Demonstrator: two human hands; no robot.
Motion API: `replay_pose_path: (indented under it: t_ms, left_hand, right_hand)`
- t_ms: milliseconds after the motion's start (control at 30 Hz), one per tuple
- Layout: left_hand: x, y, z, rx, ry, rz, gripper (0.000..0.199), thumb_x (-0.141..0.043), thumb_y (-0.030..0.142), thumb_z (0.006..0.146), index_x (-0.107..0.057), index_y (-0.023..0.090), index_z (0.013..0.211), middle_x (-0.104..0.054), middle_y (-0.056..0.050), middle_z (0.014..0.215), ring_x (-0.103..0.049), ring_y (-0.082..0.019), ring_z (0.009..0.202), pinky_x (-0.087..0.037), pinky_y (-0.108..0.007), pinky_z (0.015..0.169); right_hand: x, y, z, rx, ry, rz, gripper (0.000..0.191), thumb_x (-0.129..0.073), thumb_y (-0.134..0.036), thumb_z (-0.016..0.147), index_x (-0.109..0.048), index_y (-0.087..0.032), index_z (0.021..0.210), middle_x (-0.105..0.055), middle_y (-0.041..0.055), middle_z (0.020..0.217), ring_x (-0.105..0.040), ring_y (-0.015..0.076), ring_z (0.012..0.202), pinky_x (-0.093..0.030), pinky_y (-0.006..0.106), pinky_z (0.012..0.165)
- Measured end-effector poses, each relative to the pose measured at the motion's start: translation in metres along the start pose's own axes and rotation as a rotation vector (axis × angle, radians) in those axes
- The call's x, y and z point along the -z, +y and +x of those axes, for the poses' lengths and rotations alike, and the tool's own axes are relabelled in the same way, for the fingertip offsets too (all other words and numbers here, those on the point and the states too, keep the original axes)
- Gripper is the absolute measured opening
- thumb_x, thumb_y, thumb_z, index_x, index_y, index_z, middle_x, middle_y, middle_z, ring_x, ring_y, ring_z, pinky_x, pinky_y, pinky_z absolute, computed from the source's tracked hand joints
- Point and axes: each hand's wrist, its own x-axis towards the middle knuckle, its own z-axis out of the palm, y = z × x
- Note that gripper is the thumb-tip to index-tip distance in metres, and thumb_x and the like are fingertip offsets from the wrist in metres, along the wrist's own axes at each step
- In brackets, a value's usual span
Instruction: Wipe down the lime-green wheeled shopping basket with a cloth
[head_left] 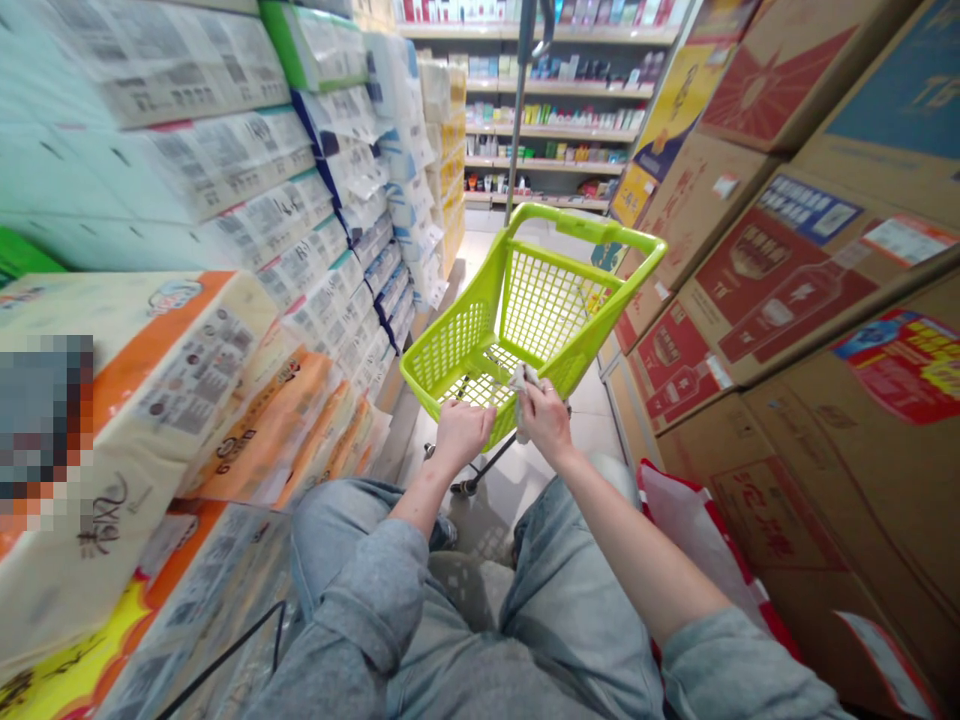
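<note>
A lime-green plastic shopping cart [551, 305] with a lattice basket stands in front of me, its handle on the far side. At the basket's near rim, my left hand [465, 437] is closed with its fingers curled over the edge. My right hand [546, 415] pinches a crumpled whitish cloth [523, 420] against the near right part of the rim. Some of the cloth hangs down outside the basket. The fingertips of both hands are partly hidden. No goods show inside the basket.
Stacked packs of tissue paper [262, 150] line the left side. Cardboard cartons [795, 270] rise on the right, with a red-and-white bag [697, 530] beside my leg. Shelves of small bottles [555, 115] and a thin metal pole [517, 120] stand beyond the cart.
</note>
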Motion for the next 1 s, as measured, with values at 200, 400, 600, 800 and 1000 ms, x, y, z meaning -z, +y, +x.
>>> replay_pose_path:
  t_ms: [200, 400, 600, 800, 1000]
  left_hand:
    - [0.005, -0.005, 0.002, -0.03, -0.011, -0.054, 0.043, -0.022, 0.032, 0.094, -0.063, 0.019, 0.085, -0.068, -0.004, 0.085, -0.059, -0.017, 0.083, -0.034, -0.032, 0.078]
    - [0.01, -0.029, 0.019, 0.012, -0.011, 0.018, 0.039, -0.026, 0.031, 0.093, -0.061, 0.018, 0.102, -0.067, -0.007, 0.097, -0.059, -0.017, 0.09, -0.036, -0.03, 0.079]
    - [0.001, -0.035, 0.02, 0.023, -0.173, 0.231, 0.044, -0.025, 0.026, 0.091, -0.067, 0.014, 0.084, -0.07, -0.011, 0.077, -0.063, -0.019, 0.072, -0.035, -0.033, 0.073]
    - [0.001, -0.028, 0.016, -0.043, -0.177, 0.258, 0.039, -0.026, 0.021, 0.089, -0.064, 0.012, 0.087, -0.068, -0.013, 0.078, -0.064, -0.023, 0.073, -0.033, -0.033, 0.066]
    - [0.003, -0.023, 0.017, -0.039, -0.184, 0.252, 0.04, -0.026, 0.023, 0.09, -0.064, 0.013, 0.084, -0.069, -0.013, 0.079, -0.064, -0.023, 0.072, -0.032, -0.033, 0.065]
  right_hand:
    - [-0.002, -0.019, -0.019, 0.061, -0.078, 0.055, 0.032, -0.036, -0.031, 0.09, -0.062, -0.022, 0.107, -0.057, 0.0083, 0.094, -0.053, 0.0182, 0.087, -0.045, 0.028, 0.075]
    - [0.004, -0.014, -0.012, 0.072, -0.149, 0.066, 0.031, -0.038, -0.031, 0.09, -0.063, -0.023, 0.107, -0.057, 0.0083, 0.098, -0.052, 0.0183, 0.092, -0.044, 0.028, 0.08]
    - [0.001, -0.025, -0.024, 0.072, -0.151, 0.046, 0.031, -0.039, -0.03, 0.09, -0.062, -0.024, 0.11, -0.056, 0.008, 0.097, -0.052, 0.0187, 0.093, -0.044, 0.029, 0.08]
    - [-0.001, -0.037, -0.044, 0.165, -0.184, 0.026, 0.032, -0.038, -0.029, 0.09, -0.061, -0.024, 0.112, -0.056, 0.0084, 0.1, -0.05, 0.0184, 0.096, -0.043, 0.029, 0.081]
    - [0.015, -0.002, -0.01, 0.024, -0.088, -0.077, 0.031, -0.038, -0.034, 0.09, -0.065, -0.024, 0.103, -0.056, 0.0073, 0.094, -0.049, 0.0186, 0.092, -0.042, 0.028, 0.076]
